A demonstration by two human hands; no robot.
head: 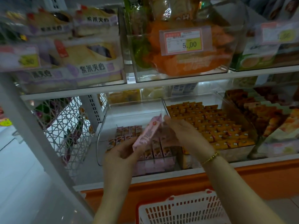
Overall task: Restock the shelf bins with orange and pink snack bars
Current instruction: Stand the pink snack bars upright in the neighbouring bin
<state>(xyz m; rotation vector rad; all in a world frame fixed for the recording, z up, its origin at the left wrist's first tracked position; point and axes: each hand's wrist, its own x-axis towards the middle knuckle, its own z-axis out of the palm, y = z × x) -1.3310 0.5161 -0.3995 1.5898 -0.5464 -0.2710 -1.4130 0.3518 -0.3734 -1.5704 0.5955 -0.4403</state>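
The left grip point(123, 153), a bare hand, curls its fingers round the lower end of one pink snack bar point(144, 135). The right grip point(182, 131) pinches the bar's crimped upper end between its fingertips, so both are closed on the same bar. The bar is tilted, its top leaning toward the right, and it hangs just above the stock in the left clear bin point(103, 126). A gold bracelet point(210, 157) sits on the right wrist.

Under the hands, pink bars point(127, 131) stand packed in rows at the front of that bin. The hands cover part of them, so the number cannot be told. The back of the bin shows bare floor.

Just beside it on the right, a second clear bin point(239, 152) is filled with orange snack bars point(210, 123) in many tight rows, too small to count. A third bin point(226, 97) further right holds darker orange packs.

A white lattice basket point(64, 126) hangs to the left of the shelf. One red basket point(182, 209) sits below the forearms, in front of the shelf's orange edge point(258, 172).

On the shelf above, clear boxes hold wrapped breads point(87, 54) and orange bags point(178, 62), with one legible price tag point(184, 40) reading 5.00.
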